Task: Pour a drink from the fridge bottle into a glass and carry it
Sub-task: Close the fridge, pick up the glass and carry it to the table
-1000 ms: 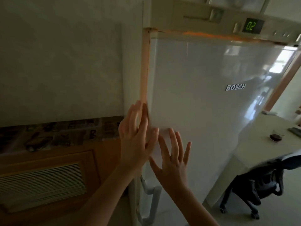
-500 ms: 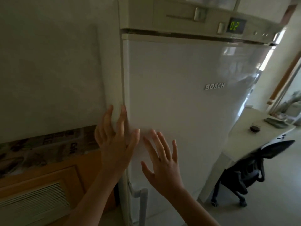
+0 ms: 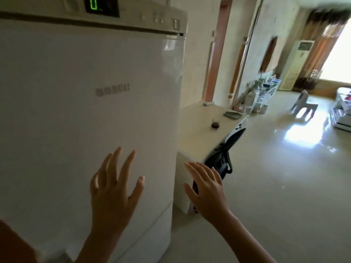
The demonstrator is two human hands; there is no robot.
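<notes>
**Both hands raised, empty, at the closed fridge door**

**Surface and room.** A pale cream rectangular worktop stands just beside the right flank of the tall white fridge. A black office chair is tucked under its near edge. On the worktop, near the far end, lie a folded grey-green cloth and a small light cylindrical item; what the latter is cannot be told. Beyond the worktop the glossy pale tiled floor runs to a bright window at the far right, with patterned brown curtains and a white floor-standing air conditioner beside it. A small white plastic chair stands on the floor well apart from the worktop.

**Task items.** The fridge door is closed. A blurred silver brand badge sits at mid-height, and the control panel above it carries a green digital display showing "0". No bottle is visible. A small clear glass with dark liquid in its lower part stands upright on the worktop, apart from the cloth.

**Hands.** The left hand is held up in front of the door, fingers straight and spread, grip open and empty; whether the fingertips touch the door cannot be told. The right hand is held up just past the fridge's right edge, in front of the worktop's end panel, fingers extended, grip open and empty.
</notes>
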